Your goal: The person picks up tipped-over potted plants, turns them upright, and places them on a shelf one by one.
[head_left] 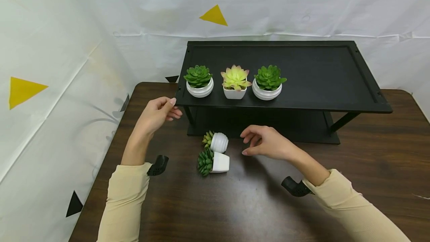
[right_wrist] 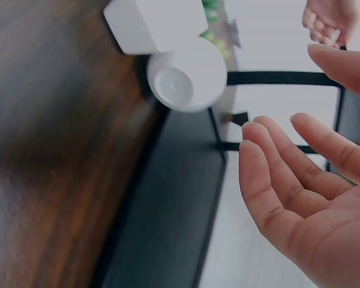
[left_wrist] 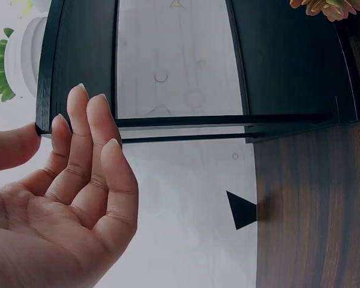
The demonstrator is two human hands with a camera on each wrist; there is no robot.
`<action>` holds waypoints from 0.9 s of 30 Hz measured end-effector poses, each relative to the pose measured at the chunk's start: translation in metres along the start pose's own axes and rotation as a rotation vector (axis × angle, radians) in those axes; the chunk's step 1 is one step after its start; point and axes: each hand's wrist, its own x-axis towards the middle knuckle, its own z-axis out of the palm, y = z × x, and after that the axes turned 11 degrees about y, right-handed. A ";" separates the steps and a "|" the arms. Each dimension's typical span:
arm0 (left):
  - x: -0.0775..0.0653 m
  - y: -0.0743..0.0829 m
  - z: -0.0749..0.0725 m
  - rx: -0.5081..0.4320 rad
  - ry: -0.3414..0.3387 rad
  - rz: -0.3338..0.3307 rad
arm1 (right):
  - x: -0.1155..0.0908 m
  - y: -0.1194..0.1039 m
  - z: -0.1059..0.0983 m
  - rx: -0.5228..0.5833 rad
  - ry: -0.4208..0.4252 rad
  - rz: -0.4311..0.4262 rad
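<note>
My left hand (head_left: 157,113) is at the front left corner of a black two-tier shelf (head_left: 319,74), pinching its upper board between thumb and fingers. In the left wrist view the thumb (left_wrist: 12,147) touches that corner and the fingers lie below the board. My right hand (head_left: 268,143) hovers before the shelf, holding nothing, its fingers loosely bent. Left of it, two potted succulents lie tipped over on the table: one in a round white pot (head_left: 219,142), one in a square white pot (head_left: 220,162). Their leaves point left.
On the upper board stand a green succulent (head_left: 199,81) at the left, a yellow-green succulent (head_left: 235,81) in a square pot, and another green succulent (head_left: 269,82). The brown wooden table (head_left: 188,212) meets white sheeting (head_left: 151,14) behind and at the left.
</note>
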 end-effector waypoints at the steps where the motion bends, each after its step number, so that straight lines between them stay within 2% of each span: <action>1: 0.000 0.000 0.000 0.000 0.000 -0.001 | 0.001 0.001 0.004 0.000 -0.002 -0.008; 14: 0.001 -0.001 0.000 -0.004 -0.003 -0.011 | 0.006 0.008 0.046 -0.014 -0.025 -0.040; 27: 0.000 0.000 0.000 -0.012 -0.003 -0.018 | 0.009 0.019 0.070 -0.060 -0.001 -0.040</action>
